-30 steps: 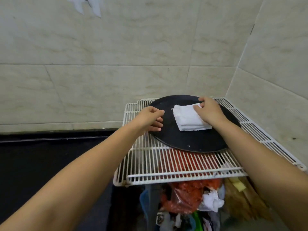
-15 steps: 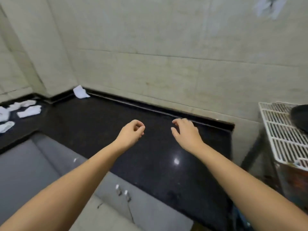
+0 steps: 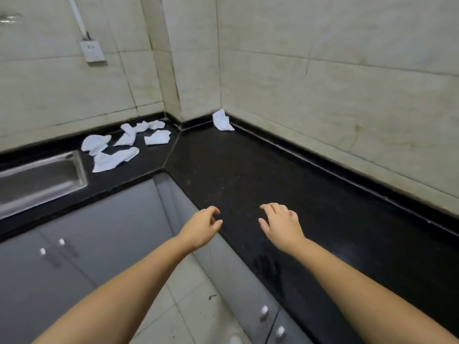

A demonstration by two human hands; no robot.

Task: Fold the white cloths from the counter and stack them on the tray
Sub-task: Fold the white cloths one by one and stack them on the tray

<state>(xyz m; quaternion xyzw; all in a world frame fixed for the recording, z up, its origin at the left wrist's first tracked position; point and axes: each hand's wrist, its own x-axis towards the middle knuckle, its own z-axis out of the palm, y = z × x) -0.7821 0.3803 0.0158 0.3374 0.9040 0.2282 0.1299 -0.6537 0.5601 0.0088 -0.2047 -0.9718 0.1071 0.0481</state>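
Several crumpled white cloths (image 3: 116,155) lie on the black counter (image 3: 248,175) at the far left, beside the sink. One more white cloth (image 3: 221,121) leans against the wall in the far corner. My left hand (image 3: 201,228) hovers over the counter's front edge, empty, fingers loosely curled. My right hand (image 3: 282,224) hangs over the counter with fingers spread, holding nothing. Both hands are well short of the cloths. The tray is out of view.
A steel sink (image 3: 39,180) is set into the counter at the left. Grey cabinet doors (image 3: 104,234) with white knobs run below. A wall socket (image 3: 92,51) sits on the tiled wall. Pale floor tiles (image 3: 188,301) lie between the cabinets.
The view has swung left from the wire rack and black tray with a folded cloth to the counter corner. Both hands left the tray and now reach forward empty.
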